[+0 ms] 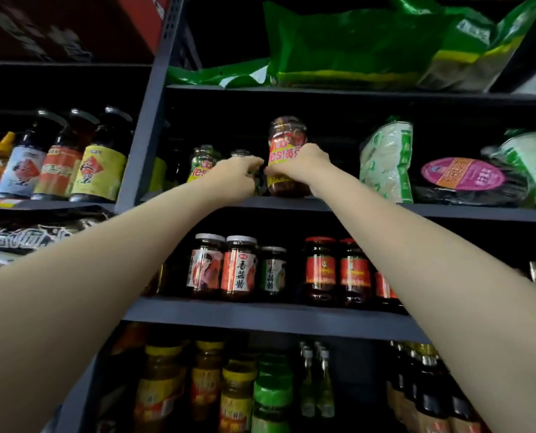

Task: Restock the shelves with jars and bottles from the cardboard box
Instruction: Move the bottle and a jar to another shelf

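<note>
A tall jar with a red and yellow label is held upright at the front edge of the upper shelf, its base at or just on the shelf board. The right hand is wrapped around the lower label, fingers closed on the glass. The left hand is curled just left of it, fingertips touching the jar's side; whether it also grips the small dark-lidded jar behind it cannot be told. A green-labelled jar stands further left on the same shelf.

The jar is judged likely to tip if released while its base overhangs the front edge, since it is tall and narrow. A sideways push could knock the neighbouring jars together, and glass would break on a fall.

The tall jar is filled with a dark red, chunky sauce. Bagged goods lie to the right. The cardboard box is not in view.
</note>
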Motion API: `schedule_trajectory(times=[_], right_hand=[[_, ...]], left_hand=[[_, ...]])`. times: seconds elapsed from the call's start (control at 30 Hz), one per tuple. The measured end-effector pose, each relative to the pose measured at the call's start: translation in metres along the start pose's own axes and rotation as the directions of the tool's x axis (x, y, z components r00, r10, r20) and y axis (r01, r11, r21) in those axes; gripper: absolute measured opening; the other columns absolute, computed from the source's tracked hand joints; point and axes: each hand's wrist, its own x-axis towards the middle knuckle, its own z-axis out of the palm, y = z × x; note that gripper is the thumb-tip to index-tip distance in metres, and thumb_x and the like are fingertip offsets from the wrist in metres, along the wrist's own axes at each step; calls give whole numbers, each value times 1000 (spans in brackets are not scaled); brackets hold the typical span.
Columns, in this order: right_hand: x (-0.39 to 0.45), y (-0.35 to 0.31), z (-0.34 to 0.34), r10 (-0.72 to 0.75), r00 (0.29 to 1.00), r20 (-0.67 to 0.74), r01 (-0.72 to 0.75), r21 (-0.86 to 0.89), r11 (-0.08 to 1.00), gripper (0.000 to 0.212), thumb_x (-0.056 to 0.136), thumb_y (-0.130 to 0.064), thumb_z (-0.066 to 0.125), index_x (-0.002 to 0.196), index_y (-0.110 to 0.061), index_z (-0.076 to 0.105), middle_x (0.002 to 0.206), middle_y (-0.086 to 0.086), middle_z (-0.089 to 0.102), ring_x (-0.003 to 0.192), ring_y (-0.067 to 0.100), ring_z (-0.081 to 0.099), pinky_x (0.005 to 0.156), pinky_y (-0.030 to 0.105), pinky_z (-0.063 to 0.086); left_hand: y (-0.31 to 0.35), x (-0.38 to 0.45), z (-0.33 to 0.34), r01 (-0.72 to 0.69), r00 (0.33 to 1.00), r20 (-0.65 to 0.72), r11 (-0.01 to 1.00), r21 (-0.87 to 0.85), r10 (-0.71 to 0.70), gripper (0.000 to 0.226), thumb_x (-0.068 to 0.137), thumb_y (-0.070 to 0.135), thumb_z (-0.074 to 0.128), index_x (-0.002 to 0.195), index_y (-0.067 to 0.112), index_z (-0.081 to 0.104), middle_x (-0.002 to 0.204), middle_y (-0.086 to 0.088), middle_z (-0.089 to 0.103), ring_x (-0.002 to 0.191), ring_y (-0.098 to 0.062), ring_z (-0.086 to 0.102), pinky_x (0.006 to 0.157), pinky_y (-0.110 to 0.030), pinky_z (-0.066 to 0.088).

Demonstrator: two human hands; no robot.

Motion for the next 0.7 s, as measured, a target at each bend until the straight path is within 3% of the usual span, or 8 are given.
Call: schedule_trajectory(times=[0.17, 0.27, 0.33, 0.5, 0.7], right_hand=[[20, 9, 16, -1, 999, 37, 7, -145, 989, 97, 70, -53, 73, 139, 2, 32, 137, 13, 43, 125, 28, 46, 95, 30, 41], [20, 14, 9, -53, 985, 166, 87, -209, 974, 88, 75, -57, 66, 137, 0, 38, 137, 15, 46, 124, 29, 47, 97, 31, 40], [23, 20, -4, -60, 970, 237, 94, -137, 986, 72, 80, -49, 66, 131, -2, 47, 130, 14, 53, 115, 27, 54, 97, 34, 45], [18, 31, -27, 31, 974, 226, -48, 69, 996, 49, 77, -13, 76, 117, 6, 55, 106, 22, 66, 86, 26, 67, 82, 39, 57], [19, 29, -3, 12, 985, 175, -18, 32, 999, 60, 68, -20, 83, 116, 5, 55, 105, 15, 64, 93, 26, 67, 80, 37, 58]], left_hand=[[-5, 20, 21, 71, 997, 31, 997, 21, -72, 61, 83, -1, 37, 139, 24, 41, 142, -6, 46, 131, -29, 40, 111, -49, 26], [-8, 24, 27, 91, 994, 52, 995, 28, -93, 59, 84, 0, 37, 138, 25, 42, 137, -8, 50, 123, -32, 47, 108, -53, 30], [-11, 24, 29, 82, 994, 70, 996, 31, -84, 60, 85, -1, 37, 138, 26, 41, 136, -4, 52, 120, -32, 49, 107, -55, 30], [-18, 23, 31, 34, 999, 35, 999, -41, -32, 62, 86, -1, 35, 140, 30, 38, 139, -1, 50, 119, -34, 50, 104, -55, 35], [-22, 26, 37, 52, 996, 78, 998, -42, -48, 61, 87, 0, 32, 139, 31, 40, 140, -8, 48, 121, -40, 47, 104, -56, 35]])
